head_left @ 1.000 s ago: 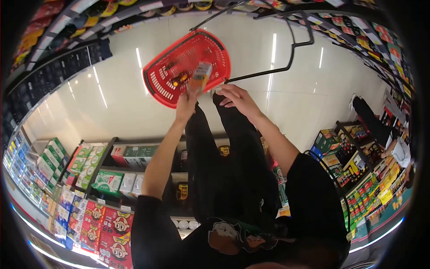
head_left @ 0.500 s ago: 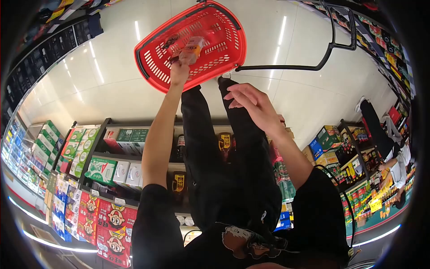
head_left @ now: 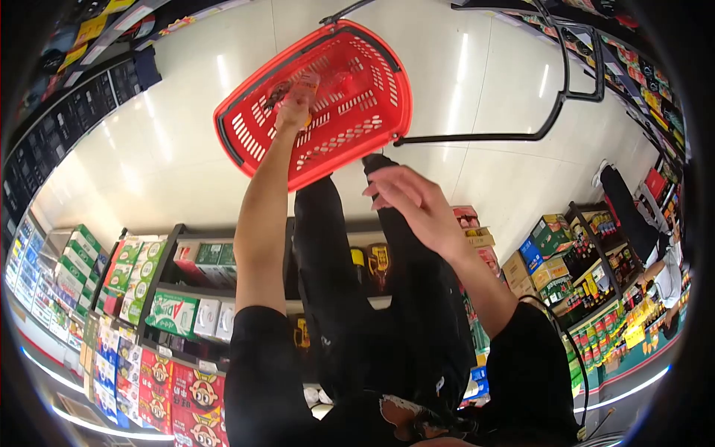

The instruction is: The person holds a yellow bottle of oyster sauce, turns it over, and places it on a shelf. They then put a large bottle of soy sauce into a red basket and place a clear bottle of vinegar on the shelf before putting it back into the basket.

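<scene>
A red plastic shopping basket (head_left: 350,141) with slotted sides and a long black handle (head_left: 477,138) stands on the pale tiled floor. My left hand (head_left: 293,112) reaches down inside it, its fingers wrapped round a clear package (head_left: 306,83) with some orange on it. Beside that package lies a dark item (head_left: 277,95) in the basket, too small to name. To the right of the basket, above my leg, hovers my right hand (head_left: 417,205), empty, its fingers loosely bent and apart.
Shelves (head_left: 173,257) of boxed goods stand near my legs, with red milk cartons (head_left: 199,402) at the lower left. Stacked boxes (head_left: 547,246) and bottle shelves are on the right. Another person (head_left: 666,276) is at the far right. More shelving (head_left: 82,115) runs along the upper left.
My left hand and the clear package have moved deeper into the basket, slightly leftward. The basket appears a little lower in view. My right hand has shifted slightly down and stays empty.
</scene>
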`<state>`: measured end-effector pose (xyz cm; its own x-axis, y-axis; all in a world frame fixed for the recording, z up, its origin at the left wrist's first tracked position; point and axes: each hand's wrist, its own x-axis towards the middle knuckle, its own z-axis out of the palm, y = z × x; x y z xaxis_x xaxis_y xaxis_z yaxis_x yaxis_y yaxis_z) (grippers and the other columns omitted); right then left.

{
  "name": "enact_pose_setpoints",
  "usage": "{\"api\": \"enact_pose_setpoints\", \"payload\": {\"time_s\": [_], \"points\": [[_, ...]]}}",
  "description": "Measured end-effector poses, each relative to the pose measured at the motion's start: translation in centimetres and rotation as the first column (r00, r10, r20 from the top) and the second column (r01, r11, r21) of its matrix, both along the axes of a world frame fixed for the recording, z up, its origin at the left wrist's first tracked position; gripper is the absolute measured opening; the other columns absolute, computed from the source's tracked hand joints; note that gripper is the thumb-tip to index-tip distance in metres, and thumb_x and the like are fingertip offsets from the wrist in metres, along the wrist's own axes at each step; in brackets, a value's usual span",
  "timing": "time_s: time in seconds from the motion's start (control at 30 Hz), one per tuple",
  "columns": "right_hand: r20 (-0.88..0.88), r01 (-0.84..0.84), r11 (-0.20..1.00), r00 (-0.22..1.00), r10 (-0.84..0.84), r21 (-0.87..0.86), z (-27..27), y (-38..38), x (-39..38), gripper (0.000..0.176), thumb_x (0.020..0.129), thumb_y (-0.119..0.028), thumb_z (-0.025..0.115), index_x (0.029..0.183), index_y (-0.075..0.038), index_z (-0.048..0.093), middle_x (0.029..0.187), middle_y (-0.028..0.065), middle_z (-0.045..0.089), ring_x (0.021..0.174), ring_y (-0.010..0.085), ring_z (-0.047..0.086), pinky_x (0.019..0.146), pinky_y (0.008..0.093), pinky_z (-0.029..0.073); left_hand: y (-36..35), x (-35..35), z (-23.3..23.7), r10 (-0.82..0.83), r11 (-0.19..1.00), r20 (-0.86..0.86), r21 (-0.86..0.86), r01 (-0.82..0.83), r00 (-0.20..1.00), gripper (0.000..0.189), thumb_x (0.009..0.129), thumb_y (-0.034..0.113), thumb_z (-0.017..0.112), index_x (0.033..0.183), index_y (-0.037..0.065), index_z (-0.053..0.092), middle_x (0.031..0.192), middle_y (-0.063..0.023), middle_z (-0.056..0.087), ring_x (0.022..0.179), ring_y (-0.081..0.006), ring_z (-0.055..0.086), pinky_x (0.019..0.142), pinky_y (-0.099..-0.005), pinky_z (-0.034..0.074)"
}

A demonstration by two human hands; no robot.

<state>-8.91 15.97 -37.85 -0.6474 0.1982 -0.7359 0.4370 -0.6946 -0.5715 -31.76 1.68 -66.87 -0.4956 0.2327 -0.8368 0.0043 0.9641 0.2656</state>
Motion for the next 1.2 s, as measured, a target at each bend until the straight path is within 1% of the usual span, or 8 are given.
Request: {"api": "enact_pose_setpoints", "payload": {"time_s": [0.13, 0.4, 0.47, 0.57, 0.67, 0.87, 1.0, 1.2], "points": [[0.043, -0.015, 1.000, 0.999, 0.014, 0.019, -1.2, -0.3, -0.5, 0.027, 0.108, -0.020, 0.056, 0.124, 0.003, 0.060, 0.113, 0.0120, 0.070, 0.108, 0.0177, 0.069, 0.094, 0.0326, 0.055, -0.4, -0.7, -6.6, -0.084, 0.984, -0.002, -0.155, 0.083, 0.996, 0.060, 0.094, 0.058, 0.050, 0.124, 0.011, 0.073, 0.121, -0.0249, 0.071, 0.119, -0.0399, 0.067, 0.101, -0.0491, 0.053], [0.072, -0.012, 0.999, 0.997, 0.014, -0.032, -2.3, -1.9, -0.4, 0.030, 0.109, -0.023, 0.056, 0.125, 0.002, 0.060, 0.113, 0.0121, 0.070, 0.111, 0.0182, 0.069, 0.096, 0.0331, 0.055, -1.2, 0.1, -9.1, -0.030, 0.995, 0.053, -0.098, 0.035, 0.998, 0.069, 0.096, 0.060, 0.048, 0.118, 0.000, 0.072, 0.112, -0.0268, 0.073, 0.111, -0.0395, 0.070, 0.099, -0.0477, 0.054], [0.057, 0.010, 0.999, 0.998, -0.008, -0.037, -1.8, -2.0, -0.6, 0.030, 0.109, -0.023, 0.056, 0.125, 0.003, 0.060, 0.113, 0.0127, 0.071, 0.111, 0.0187, 0.069, 0.096, 0.0333, 0.055, -0.7, 1.3, -7.2, 0.294, 0.952, 0.171, 0.039, -0.305, 0.940, 0.065, 0.097, 0.058, 0.054, 0.117, -0.002, 0.071, 0.102, -0.0228, 0.076, 0.095, -0.0362, 0.076, 0.084, -0.0458, 0.061], [0.046, -0.036, 0.999, 0.998, 0.034, 0.028, -1.0, -1.7, -0.8, 0.031, 0.108, -0.022, 0.057, 0.125, 0.003, 0.060, 0.113, 0.0132, 0.071, 0.110, 0.0197, 0.070, 0.095, 0.0337, 0.055, -4.3, 2.2, -13.0, 0.070, 0.971, -0.016, 0.232, -0.065, 0.997, 0.059, 0.097, 0.051, 0.063, 0.120, -0.003, 0.067, 0.093, -0.0161, 0.076, 0.076, -0.0293, 0.077, 0.063, -0.0398, 0.063], [0.027, -0.021, 0.999, 0.999, 0.020, 0.034, 0.2, -1.5, -0.7, 0.030, 0.108, -0.022, 0.057, 0.124, 0.004, 0.060, 0.113, 0.0134, 0.071, 0.108, 0.0200, 0.070, 0.095, 0.0337, 0.055, -2.8, 3.3, -4.3, 0.360, 0.914, 0.175, 0.131, -0.384, 0.916, 0.052, 0.099, 0.042, 0.066, 0.129, 0.000, 0.058, 0.097, -0.0135, 0.075, 0.068, -0.0225, 0.075, 0.054, -0.0335, 0.060], [-0.049, -0.023, 0.996, 0.998, 0.027, 0.083, 4.2, -1.0, 0.3, 0.026, 0.109, -0.019, 0.054, 0.125, 0.001, 0.061, 0.110, 0.0101, 0.070, 0.101, 0.0155, 0.067, 0.090, 0.0320, 0.054, -4.0, 7.6, 6.0, 0.407, 0.805, 0.350, 0.299, -0.512, 0.844, 0.043, 0.106, 0.030, 0.057, 0.135, -0.002, 0.050, 0.108, -0.0148, 0.074, 0.070, -0.0223, 0.075, 0.055, -0.0316, 0.060], [-0.182, 0.117, 0.979, 0.979, -0.086, 0.169, 7.6, -1.1, 1.9, 0.032, 0.108, -0.024, 0.059, 0.123, 0.004, 0.061, 0.110, 0.0127, 0.072, 0.098, 0.0183, 0.070, 0.089, 0.0316, 0.056, -4.1, 10.5, 13.7, 0.282, 0.822, 0.372, 0.382, -0.423, 0.884, 0.030, 0.109, 0.024, 0.052, 0.125, 0.000, 0.059, 0.102, -0.0116, 0.075, 0.073, -0.0182, 0.074, 0.058, -0.0299, 0.060], [-0.240, 0.151, 0.988, 0.961, -0.139, 0.034, 17.9, 2.0, 4.8, 0.031, 0.107, -0.024, 0.058, 0.123, 0.002, 0.064, 0.108, 0.0110, 0.073, 0.095, 0.0172, 0.071, 0.088, 0.0299, 0.056, 2.6, 13.3, 35.4, 0.003, 0.757, 0.107, 0.649, -0.072, 0.994, 0.029, 0.108, 0.023, 0.050, 0.118, 0.000, 0.066, 0.091, -0.0096, 0.072, 0.080, -0.0163, 0.070, 0.068, -0.0312, 0.056]]}}
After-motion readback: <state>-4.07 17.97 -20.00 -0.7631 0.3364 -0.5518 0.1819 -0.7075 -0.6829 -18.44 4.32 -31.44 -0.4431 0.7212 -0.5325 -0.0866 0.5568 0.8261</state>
